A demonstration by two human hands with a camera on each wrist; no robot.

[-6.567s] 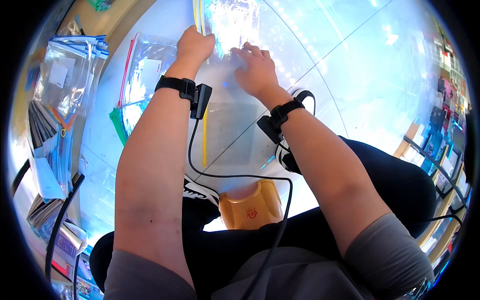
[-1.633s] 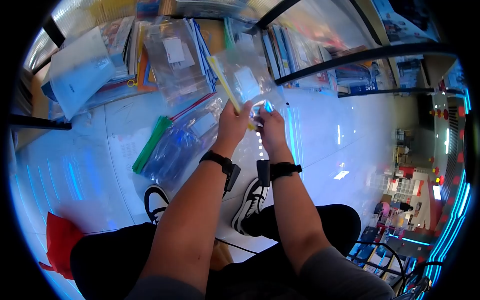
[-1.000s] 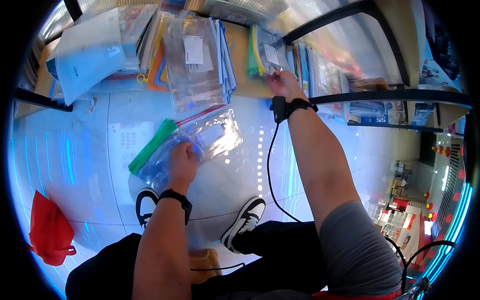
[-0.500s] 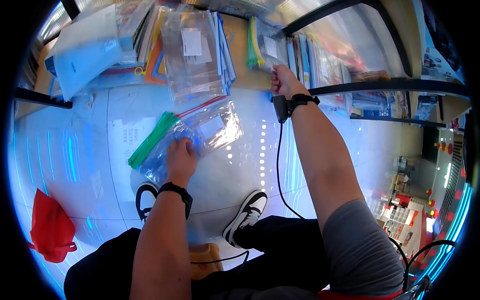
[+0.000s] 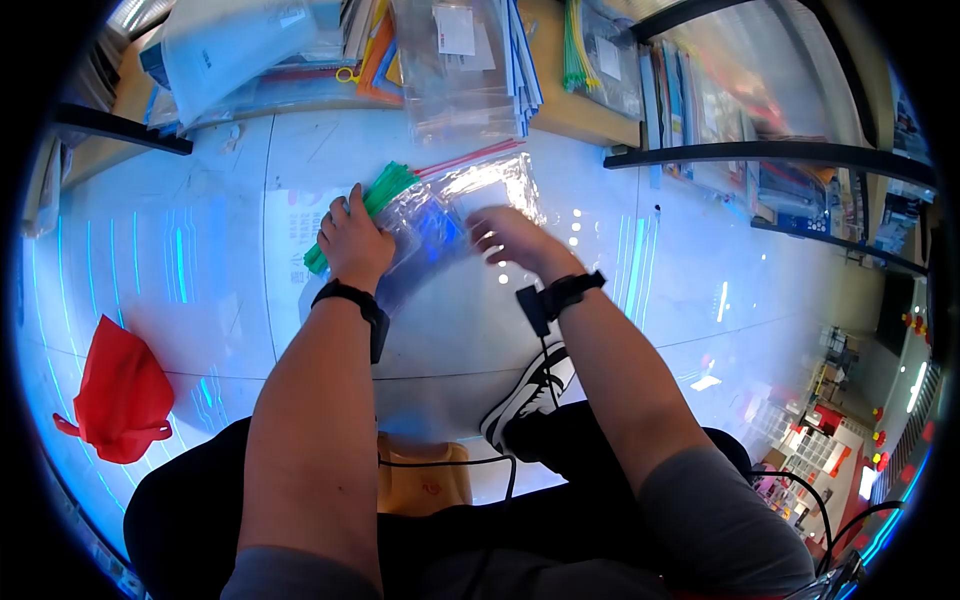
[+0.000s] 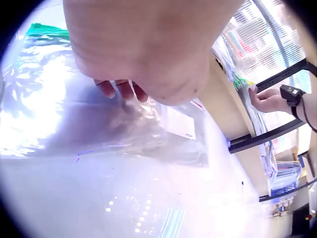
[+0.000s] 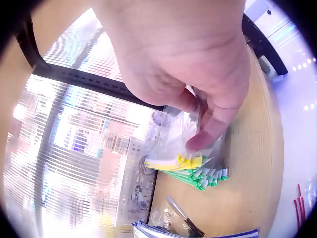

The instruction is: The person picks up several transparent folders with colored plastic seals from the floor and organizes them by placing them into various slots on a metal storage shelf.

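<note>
Glossy floor [image 5: 200,300] | left hand [image 5: 352,240] grips zip bag pile [image 5: 440,215] | right hand [image 5: 510,240] blurred, grip unclear | shelf stack [image 5: 590,50] looks done, pile not yet.

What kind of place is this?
Probably a stationery shop. A low wooden shelf holds stacks of clear pouches and folders, zip bags lie on the shiny tiled floor, and racks of goods stand far off.
</note>
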